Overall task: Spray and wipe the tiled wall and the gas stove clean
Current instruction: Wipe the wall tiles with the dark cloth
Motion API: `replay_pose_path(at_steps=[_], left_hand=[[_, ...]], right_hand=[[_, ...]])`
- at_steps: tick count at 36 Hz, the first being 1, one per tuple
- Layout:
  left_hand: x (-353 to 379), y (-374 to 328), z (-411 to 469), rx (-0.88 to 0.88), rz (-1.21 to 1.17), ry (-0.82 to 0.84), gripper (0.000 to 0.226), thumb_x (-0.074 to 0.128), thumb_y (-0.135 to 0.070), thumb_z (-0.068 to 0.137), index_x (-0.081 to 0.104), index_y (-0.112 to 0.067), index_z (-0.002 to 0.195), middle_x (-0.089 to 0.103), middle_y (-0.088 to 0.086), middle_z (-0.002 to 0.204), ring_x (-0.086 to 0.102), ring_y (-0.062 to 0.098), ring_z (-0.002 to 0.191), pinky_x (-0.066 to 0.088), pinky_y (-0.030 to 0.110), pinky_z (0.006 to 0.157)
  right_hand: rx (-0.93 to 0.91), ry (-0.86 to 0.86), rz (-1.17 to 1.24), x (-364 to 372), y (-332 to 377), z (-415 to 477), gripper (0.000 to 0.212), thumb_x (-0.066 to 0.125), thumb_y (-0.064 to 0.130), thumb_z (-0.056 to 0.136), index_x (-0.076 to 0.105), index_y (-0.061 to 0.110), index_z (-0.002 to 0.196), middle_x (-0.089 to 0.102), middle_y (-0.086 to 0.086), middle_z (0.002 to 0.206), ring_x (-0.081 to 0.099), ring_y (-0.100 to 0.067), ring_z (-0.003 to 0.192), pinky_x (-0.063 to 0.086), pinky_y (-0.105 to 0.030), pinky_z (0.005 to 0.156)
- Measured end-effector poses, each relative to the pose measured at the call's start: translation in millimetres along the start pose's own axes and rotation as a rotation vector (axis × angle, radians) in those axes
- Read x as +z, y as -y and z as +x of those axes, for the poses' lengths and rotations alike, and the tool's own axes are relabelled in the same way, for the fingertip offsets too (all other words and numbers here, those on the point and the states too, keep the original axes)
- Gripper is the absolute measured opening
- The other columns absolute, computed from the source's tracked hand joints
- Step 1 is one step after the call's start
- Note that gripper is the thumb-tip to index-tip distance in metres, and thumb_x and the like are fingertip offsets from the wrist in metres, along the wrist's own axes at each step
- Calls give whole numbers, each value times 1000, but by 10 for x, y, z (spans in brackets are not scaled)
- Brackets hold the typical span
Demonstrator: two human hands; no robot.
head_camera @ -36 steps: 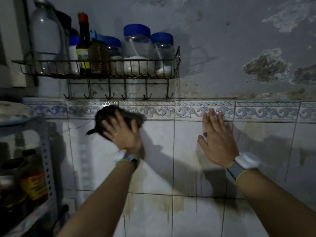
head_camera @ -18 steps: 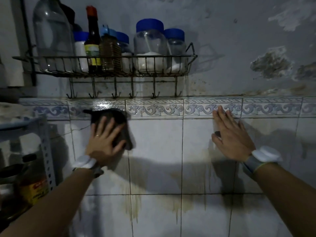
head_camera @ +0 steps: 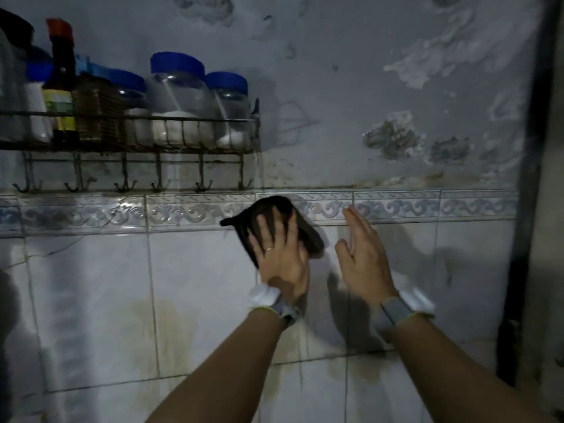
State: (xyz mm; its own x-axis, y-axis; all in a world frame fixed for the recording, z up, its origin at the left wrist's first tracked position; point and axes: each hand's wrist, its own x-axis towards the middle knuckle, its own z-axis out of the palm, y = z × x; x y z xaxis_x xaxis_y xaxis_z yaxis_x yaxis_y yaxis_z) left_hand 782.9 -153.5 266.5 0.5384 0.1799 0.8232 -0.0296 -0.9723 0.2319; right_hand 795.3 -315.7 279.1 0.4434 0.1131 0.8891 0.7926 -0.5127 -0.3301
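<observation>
— What is being faced here?
— A tiled wall (head_camera: 198, 285) is being faced: white tiles under a patterned border strip (head_camera: 189, 213), with flaking plaster above. At upper left a wire rack (head_camera: 128, 148) is being carried on the plaster, and blue-lidded jars (head_camera: 180, 96) are being held in it.

— How are the arms being posed?
— Both forearms are being raised from the lower edge toward the border strip, side by side, with a band being worn at each wrist.

— And the left hand?
— The left hand (head_camera: 279, 248) is being pressed flat, fingers straight and spread, onto a dark cloth (head_camera: 309, 238). Its grip is being held open. The cloth is being pinned to the wall by palm and fingers, with nothing curled round it.

— The right hand?
— The right hand (head_camera: 363, 257) is being held just beside the cloth, fingers straight and pointing up, with nothing in its grip. Whether the tile is being touched cannot be told.

— Where is the cloth being held?
— Where the border strip meets the white tiles. It is being shown bunched, one corner poking out to the left.

— Anything smaller?
— Brown streaks (head_camera: 164, 319) are being shown on the tiles below, and a ring (head_camera: 268, 248) is being worn on the left hand.
</observation>
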Motion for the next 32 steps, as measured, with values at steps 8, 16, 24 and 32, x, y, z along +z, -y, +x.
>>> replay_pose_path(at_steps=[8, 16, 24, 32], left_hand=[[194, -798, 253, 403, -354, 221, 75, 33, -15, 85, 14, -30, 156, 9, -5, 164, -8, 14, 149, 4, 38, 123], [-180, -414, 355, 668, -377, 81, 44, 49, -6, 92, 56, -8, 135, 56, 8, 137, 52, 23, 127, 41, 35, 106], [-248, -289, 964, 509, 96, -476, 28, 52, -30, 96, 67, -15, 114, 61, 9, 130, 56, 30, 116, 38, 47, 96], [-97, -317, 1187, 506, 270, -592, 41, 46, -37, 98, 59, -13, 128, 55, 9, 141, 48, 28, 132, 30, 53, 110]], right_hand=[[45, -249, 166, -205, -482, -165, 27, 45, 15, 93, 60, 14, 116, 61, -3, 112, 60, -12, 97, 50, -22, 87], [-30, 47, -95, 298, -408, 91, 64, 26, 33, 98, 5, 22, 157, -2, 2, 166, -8, -24, 152, 1, -42, 123], [-88, 71, -376, 366, -657, 9, 60, 21, 45, 103, 9, 24, 158, 4, 5, 166, 1, -21, 152, 9, -42, 119], [87, -29, -438, -93, -1595, -161, 58, 19, 38, 101, 12, 25, 157, 8, 5, 165, 9, -22, 152, 14, -46, 118]])
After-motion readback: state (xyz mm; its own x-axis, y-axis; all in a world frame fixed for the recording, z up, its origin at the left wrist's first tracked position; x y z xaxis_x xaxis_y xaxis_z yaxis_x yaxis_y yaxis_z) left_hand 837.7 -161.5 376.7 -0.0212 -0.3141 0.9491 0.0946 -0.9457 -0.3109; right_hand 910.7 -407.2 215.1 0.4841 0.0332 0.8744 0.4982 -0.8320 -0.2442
